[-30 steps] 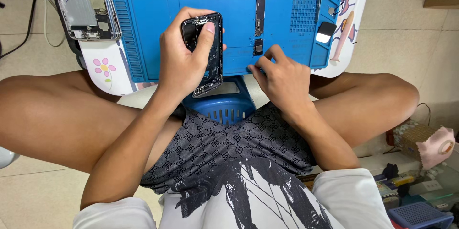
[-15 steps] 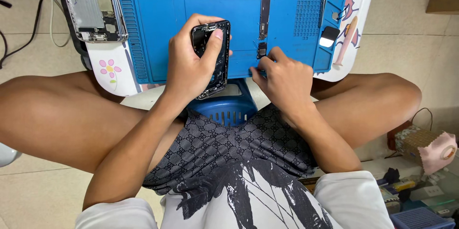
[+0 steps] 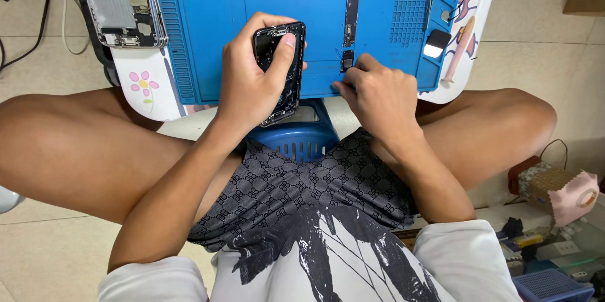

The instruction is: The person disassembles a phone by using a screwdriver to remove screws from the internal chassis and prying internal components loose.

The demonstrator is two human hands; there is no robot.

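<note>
left hand gripping phone frame, mat edge

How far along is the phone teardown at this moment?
Done: the logic board already lies out on the blue mat, and another opened phone sits aside. In hand: the left hand holds the black phone frame; the right hand pinches a small part on the mat. Left: cannot tell.
</note>
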